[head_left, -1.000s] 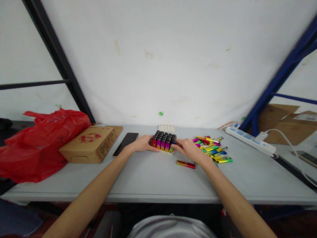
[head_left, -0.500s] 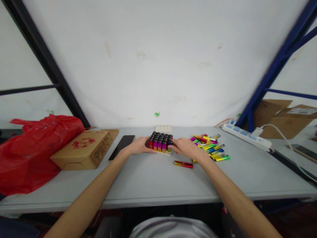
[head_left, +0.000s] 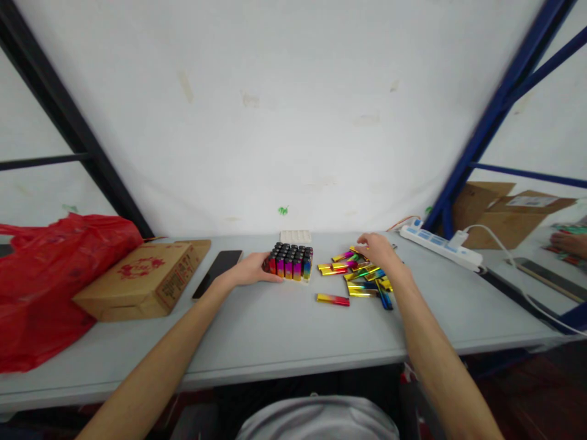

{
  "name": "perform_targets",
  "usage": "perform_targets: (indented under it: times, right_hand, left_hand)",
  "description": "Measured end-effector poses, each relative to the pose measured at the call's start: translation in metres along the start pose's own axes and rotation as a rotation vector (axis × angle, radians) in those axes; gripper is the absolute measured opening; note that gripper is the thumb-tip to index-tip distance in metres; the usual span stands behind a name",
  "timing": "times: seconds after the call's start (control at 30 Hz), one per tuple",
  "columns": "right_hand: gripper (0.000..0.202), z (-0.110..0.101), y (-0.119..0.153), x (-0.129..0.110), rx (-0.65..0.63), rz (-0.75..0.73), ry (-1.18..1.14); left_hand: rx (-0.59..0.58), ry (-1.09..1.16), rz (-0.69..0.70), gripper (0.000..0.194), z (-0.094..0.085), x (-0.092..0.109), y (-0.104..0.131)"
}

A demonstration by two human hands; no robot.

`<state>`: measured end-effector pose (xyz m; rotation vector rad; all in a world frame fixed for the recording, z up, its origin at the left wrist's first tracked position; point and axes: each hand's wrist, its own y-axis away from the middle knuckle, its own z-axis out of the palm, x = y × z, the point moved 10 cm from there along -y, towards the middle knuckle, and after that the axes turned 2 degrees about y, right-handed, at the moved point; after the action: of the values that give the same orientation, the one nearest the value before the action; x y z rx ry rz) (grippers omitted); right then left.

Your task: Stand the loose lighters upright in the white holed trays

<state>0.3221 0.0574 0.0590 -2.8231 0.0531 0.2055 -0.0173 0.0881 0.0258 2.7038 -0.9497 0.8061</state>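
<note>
We find the upright lighters [head_left: 290,263] standing in close rows at the middle of the table [head_left: 275,330], black tops up, with a pale edge of a base [head_left: 305,281] showing beneath their front right corner. The left hand [head_left: 251,269] grasps the left end of this block, its thumb along the front; the fingers around the side are partly hidden. We judge that hold sound as a steadying brace, provided the pressure is light and level, since a hard squeeze could tilt the outer row. The right hand [head_left: 376,249] is over the far right part of the loose lighters [head_left: 362,269], fingers bent downward; whether they have closed on one we cannot tell. These lie flat, crossed and overlapping, and their shiny cases look slippery, so in our view a pinch on a single body, lifted straight up, would disturb the rest least. Those at the top of the heap should come away more cleanly than those beneath. A lone red and yellow lighter [head_left: 332,300] lies apart, nearer the front edge, and offers the clearest pick. We would advise that the right wrist clear the upright rows on any pass leftward.
</note>
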Motion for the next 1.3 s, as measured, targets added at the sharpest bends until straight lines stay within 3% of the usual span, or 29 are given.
perform_targets:
  times: [0.1, 0.27, 0.37, 0.47, 0.8, 0.9, 1.1, 1.3]
  right_hand:
    - [0.021, 0.018, 0.001, 0.019, -0.098, 0.063, 0.038]
    - [0.019, 0.029, 0.005, 0.018, -0.182, 0.082, 0.080]
    - [0.027, 0.014, 0.002, 0.009, -0.069, 0.063, 0.025]
    - [0.037, -0.003, 0.003, -0.007, 0.054, 0.035, -0.210]
    - [0.051, -0.029, 0.023, -0.076, 0.203, -0.166, -0.843]
    - [0.054, -0.017, 0.026, -0.091, 0.129, -0.141, -1.037]
    - [0.053, 0.012, 0.042, -0.139, -0.224, -0.168, -1.351]
    - [0.055, 0.031, 0.051, -0.149, -0.321, -0.035, -1.422]
  left_hand:
    - [-0.001, 0.006, 0.000, 0.074, 0.000, 0.000, 0.000]
    - [-0.003, -0.004, -0.019, 0.075, 0.000, 0.000, 0.001]
    - [0.005, -0.004, -0.020, 0.076, 0.000, -0.001, 0.000]
    - [0.007, -0.002, -0.013, 0.076, 0.000, -0.001, 0.000]
    - [0.003, 0.030, 0.003, 0.072, 0.001, 0.000, 0.000]
    - [0.007, 0.033, -0.012, 0.075, 0.002, -0.004, -0.001]
    - [-0.006, 0.095, 0.041, 0.079, 0.003, 0.003, 0.001]
    - [-0.001, 0.076, 0.021, 0.077, 0.002, 0.002, 0.000]
